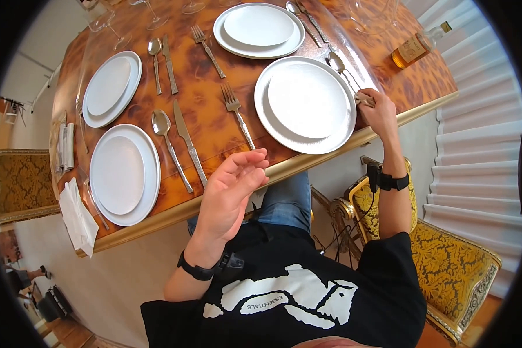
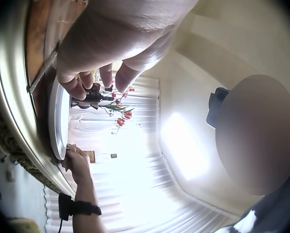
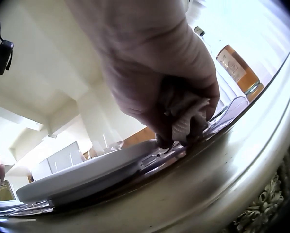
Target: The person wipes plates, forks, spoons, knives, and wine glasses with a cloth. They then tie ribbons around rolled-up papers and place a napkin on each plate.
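Observation:
My right hand [image 1: 380, 116] grips a crumpled pale cloth [image 3: 191, 121], bunched between thumb and fingers. It is low at the table's front edge, right of the nearest white plate stack [image 1: 307, 98]. The cloth overlaps the handle ends of a spoon [image 1: 336, 62] and the knife beside it. Part of the cloth is hidden inside the fingers. My left hand [image 1: 229, 191] hovers near the front edge with fingers loosely bent and nothing in them. Just beyond its fingertips lies a fork [image 1: 232, 101], left of that plate stack.
More stacked plates [image 1: 124, 168] stand to the left and at the back, with a spoon [image 1: 161, 123] and knife [image 1: 182, 127] nearby. A bottle of amber liquid [image 1: 414, 51] stands back right. White napkins [image 1: 79, 217] hang over the left corner. Yellow-patterned chairs [image 1: 455, 272] flank the table.

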